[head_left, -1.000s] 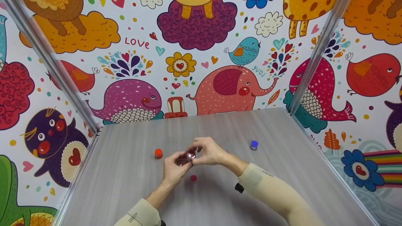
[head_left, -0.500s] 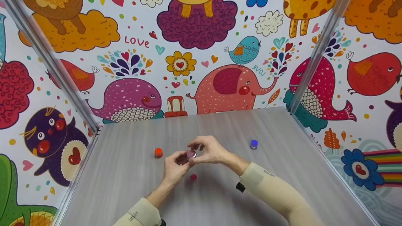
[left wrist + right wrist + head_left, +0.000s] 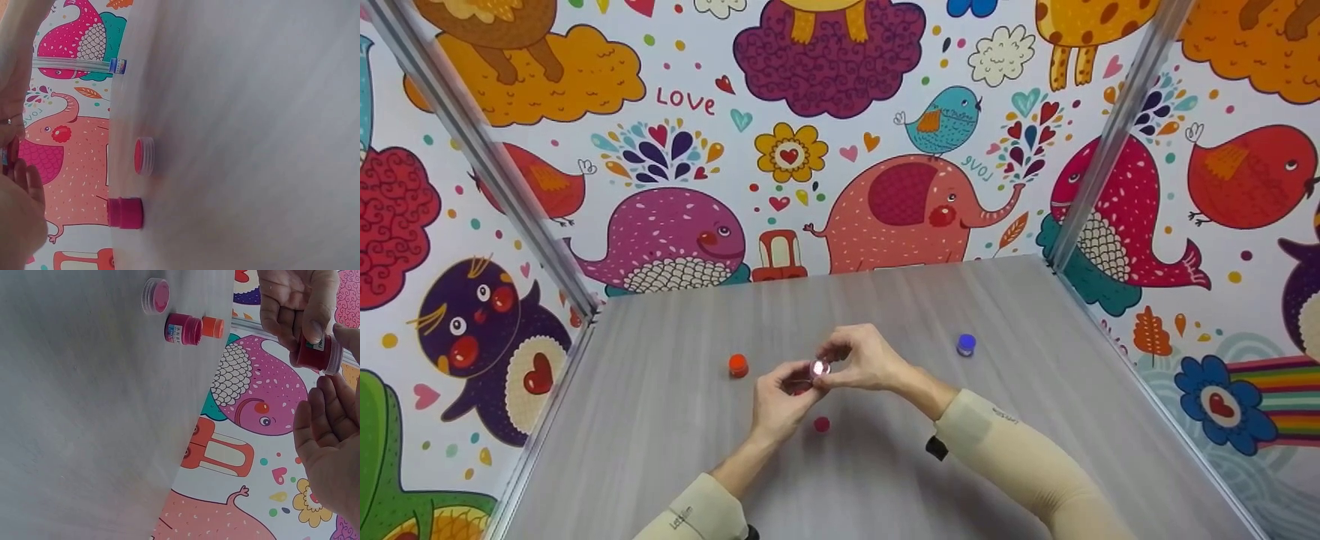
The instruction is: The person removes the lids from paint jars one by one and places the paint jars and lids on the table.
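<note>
With the left hand (image 3: 777, 405) gripping the little red jar (image 3: 316, 353) and the right hand (image 3: 864, 361) pinching its clear lid (image 3: 819, 367), a slip could spill paint on the desk (image 3: 675, 450)

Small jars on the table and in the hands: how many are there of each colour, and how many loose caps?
Orange jar: 1
Blue jar: 1
Magenta jar: 1
Dark red jar, gripped by the left hand: 1
Loose cap: 1
Total: 5
</note>
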Demonstrator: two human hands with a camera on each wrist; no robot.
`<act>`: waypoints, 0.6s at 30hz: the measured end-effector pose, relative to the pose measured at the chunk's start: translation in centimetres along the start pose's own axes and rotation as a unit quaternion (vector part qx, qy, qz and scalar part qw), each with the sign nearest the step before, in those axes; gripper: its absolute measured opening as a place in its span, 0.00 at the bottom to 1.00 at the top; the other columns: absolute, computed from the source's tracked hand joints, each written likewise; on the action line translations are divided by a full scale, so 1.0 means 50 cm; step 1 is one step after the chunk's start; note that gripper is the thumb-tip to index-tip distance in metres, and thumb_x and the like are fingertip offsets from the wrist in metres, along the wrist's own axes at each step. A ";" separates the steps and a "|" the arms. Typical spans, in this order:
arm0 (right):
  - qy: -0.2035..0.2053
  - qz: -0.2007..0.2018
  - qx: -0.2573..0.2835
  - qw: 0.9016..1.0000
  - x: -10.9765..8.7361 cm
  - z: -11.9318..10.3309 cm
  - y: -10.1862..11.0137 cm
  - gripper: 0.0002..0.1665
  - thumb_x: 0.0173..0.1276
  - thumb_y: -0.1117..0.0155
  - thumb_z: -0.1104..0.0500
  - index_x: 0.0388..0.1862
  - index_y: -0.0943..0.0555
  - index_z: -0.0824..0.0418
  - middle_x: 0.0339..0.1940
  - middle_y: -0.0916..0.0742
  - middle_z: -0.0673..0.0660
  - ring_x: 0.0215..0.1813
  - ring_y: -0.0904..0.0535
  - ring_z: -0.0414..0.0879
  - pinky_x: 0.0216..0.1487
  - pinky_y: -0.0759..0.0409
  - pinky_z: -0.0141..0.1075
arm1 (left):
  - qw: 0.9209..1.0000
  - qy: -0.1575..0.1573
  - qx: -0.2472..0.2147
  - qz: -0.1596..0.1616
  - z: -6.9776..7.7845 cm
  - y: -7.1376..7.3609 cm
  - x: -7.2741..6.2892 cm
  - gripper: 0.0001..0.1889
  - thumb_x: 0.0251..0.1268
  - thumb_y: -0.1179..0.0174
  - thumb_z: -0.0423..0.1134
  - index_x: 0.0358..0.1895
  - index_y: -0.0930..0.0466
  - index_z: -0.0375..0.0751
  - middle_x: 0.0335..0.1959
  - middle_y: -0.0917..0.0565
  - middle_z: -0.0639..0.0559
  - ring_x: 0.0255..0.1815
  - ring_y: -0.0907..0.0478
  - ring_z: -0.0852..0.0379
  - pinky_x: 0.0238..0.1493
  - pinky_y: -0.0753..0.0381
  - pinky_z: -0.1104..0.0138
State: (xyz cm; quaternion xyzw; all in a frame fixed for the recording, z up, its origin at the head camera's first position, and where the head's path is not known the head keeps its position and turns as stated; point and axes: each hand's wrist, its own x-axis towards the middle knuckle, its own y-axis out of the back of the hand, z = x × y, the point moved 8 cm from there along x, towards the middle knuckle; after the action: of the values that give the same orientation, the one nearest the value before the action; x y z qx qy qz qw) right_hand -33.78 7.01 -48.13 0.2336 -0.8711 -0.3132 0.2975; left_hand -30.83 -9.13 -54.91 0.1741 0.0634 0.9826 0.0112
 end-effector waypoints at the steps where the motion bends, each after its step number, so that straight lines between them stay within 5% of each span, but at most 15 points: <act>1: 0.002 -0.002 0.000 1.000 -0.001 -0.001 0.000 0.16 0.66 0.13 0.54 0.48 0.07 0.58 0.42 0.06 0.56 0.44 0.12 0.39 0.49 0.10 0.33 | 1.000 0.000 0.000 -0.001 0.000 -0.001 0.000 0.17 0.61 0.16 0.32 0.53 0.06 0.42 0.48 0.04 0.41 0.44 0.08 0.63 0.49 0.10 0.73; 10: 0.029 -0.004 -0.016 0.999 -0.003 -0.010 0.000 0.14 0.64 0.16 0.56 0.47 0.06 0.57 0.40 0.07 0.55 0.44 0.11 0.40 0.50 0.08 0.37 | 1.000 -0.006 -0.001 -0.015 -0.001 -0.008 0.000 0.17 0.60 0.15 0.31 0.52 0.05 0.43 0.46 0.04 0.42 0.44 0.07 0.60 0.50 0.08 0.70; 18: 0.042 -0.013 -0.015 0.999 -0.002 -0.014 0.002 0.18 0.59 0.18 0.59 0.49 0.05 0.57 0.40 0.08 0.56 0.43 0.10 0.51 0.50 0.11 0.34 | 1.000 -0.009 -0.009 -0.018 -0.002 -0.015 0.003 0.17 0.59 0.16 0.29 0.52 0.05 0.40 0.47 0.05 0.32 0.44 0.08 0.64 0.50 0.07 0.67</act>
State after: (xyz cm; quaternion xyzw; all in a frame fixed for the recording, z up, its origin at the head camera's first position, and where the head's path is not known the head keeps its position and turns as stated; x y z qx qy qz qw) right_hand -33.24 6.85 -47.65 0.2532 -0.8501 -0.3200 0.3328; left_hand -31.01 -8.41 -55.02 0.1821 0.0575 0.9811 0.0316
